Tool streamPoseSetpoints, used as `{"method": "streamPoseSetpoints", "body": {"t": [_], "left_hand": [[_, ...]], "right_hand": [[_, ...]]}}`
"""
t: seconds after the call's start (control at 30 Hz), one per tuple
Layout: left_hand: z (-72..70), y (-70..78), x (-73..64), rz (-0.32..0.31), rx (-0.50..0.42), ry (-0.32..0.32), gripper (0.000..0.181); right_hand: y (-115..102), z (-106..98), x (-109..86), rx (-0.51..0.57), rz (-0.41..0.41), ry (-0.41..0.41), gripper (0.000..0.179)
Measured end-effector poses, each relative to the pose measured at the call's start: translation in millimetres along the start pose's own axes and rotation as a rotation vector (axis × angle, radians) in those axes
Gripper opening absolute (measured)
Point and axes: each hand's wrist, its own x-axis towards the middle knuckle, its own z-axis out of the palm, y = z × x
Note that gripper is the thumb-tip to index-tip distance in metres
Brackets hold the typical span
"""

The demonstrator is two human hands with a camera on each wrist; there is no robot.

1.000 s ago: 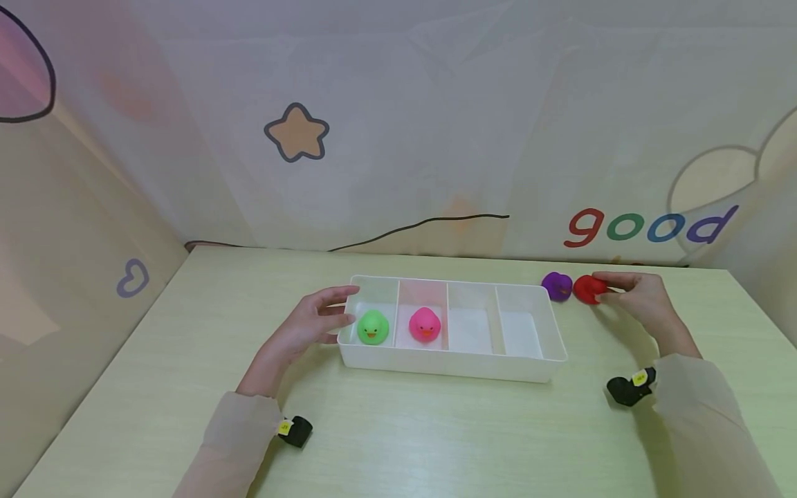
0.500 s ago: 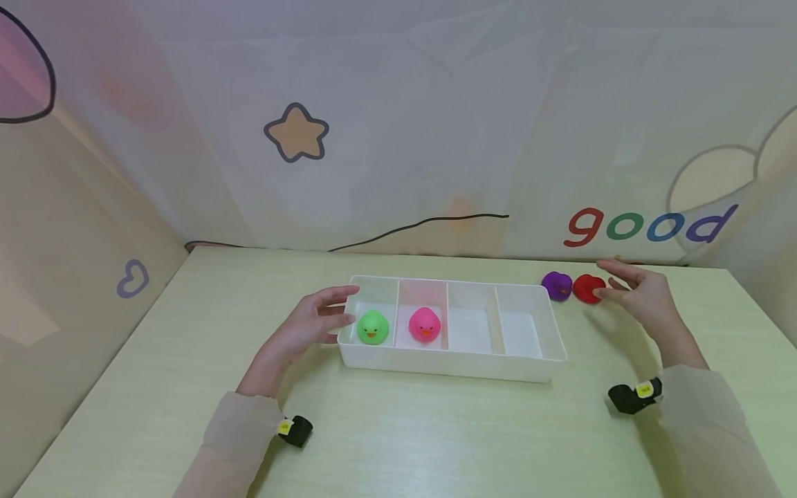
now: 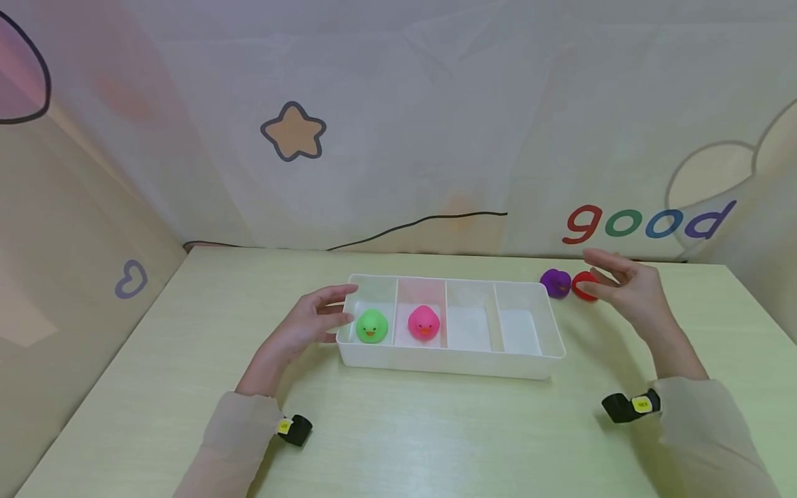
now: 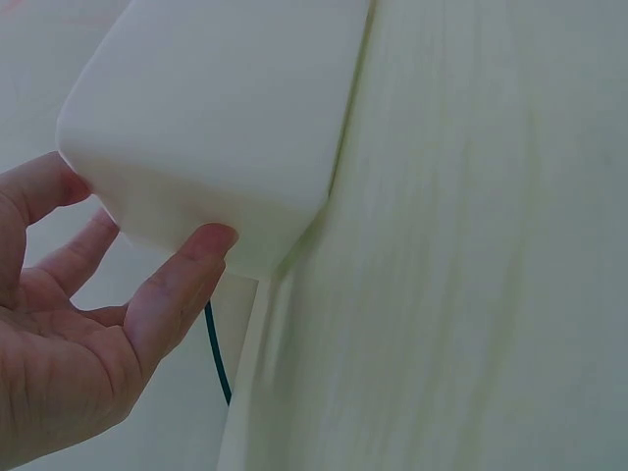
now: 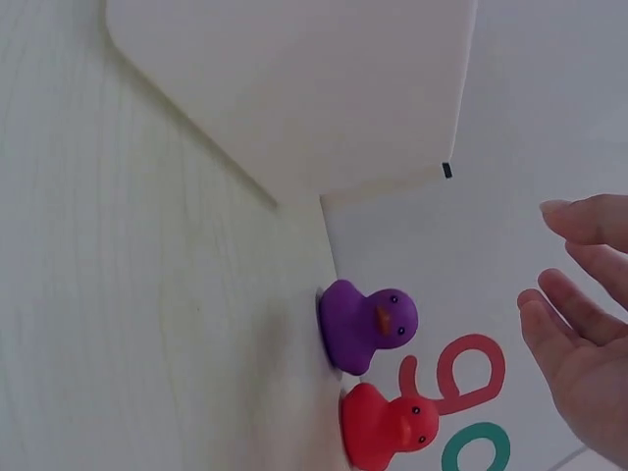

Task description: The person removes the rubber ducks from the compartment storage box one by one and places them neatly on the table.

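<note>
A white box [image 3: 448,361] with side-by-side compartments stands on the table. In its left one sits a green rubber duck [image 3: 371,326], and a pink rubber duck [image 3: 423,323] is in the one beside it. My left hand [image 3: 311,317] rests its fingertips against the box's left end, as the left wrist view also shows. Beyond the box's right end, a purple rubber duck [image 5: 365,327] and a red rubber duck [image 5: 388,428] stand close together on the table. My right hand [image 3: 631,287] hovers by the red duck with relaxed fingers, holding nothing and partly hiding it in the head view.
A pale wooden table [image 3: 411,429] lies under everything. Behind it hangs a printed cloth [image 3: 405,138] with a star and the word "good". A black wrist camera [image 3: 296,430] sits by the left cuff and another wrist camera [image 3: 629,405] by the right.
My right hand has let go of the red duck and lifted off it, its fingers parting. The red duck stays beside the purple one. My left hand keeps its place on the box.
</note>
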Motion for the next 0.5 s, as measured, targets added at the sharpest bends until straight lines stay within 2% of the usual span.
{"method": "streamPoseSetpoints", "body": {"t": [0.07, 0.2, 0.27, 0.5], "left_hand": [[-0.1, 0.1, 0.3, -0.001, -0.003, 0.001, 0.051], [-0.3, 0.2, 0.3, 0.004, 0.003, 0.002, 0.050], [-0.2, 0.3, 0.2, 0.002, 0.005, 0.008, 0.050], [-0.4, -0.1, -0.3, 0.007, 0.003, 0.001, 0.051]], "right_hand": [[-22, 5, -10.6, -0.006, -0.012, -0.026, 0.058], [-88, 21, -43.6, -0.033, -0.054, -0.067, 0.056], [-112, 29, -55.5, -0.055, -0.071, -0.071, 0.054], [-125, 44, -64.8, -0.013, -0.138, -0.137, 0.053]]}}
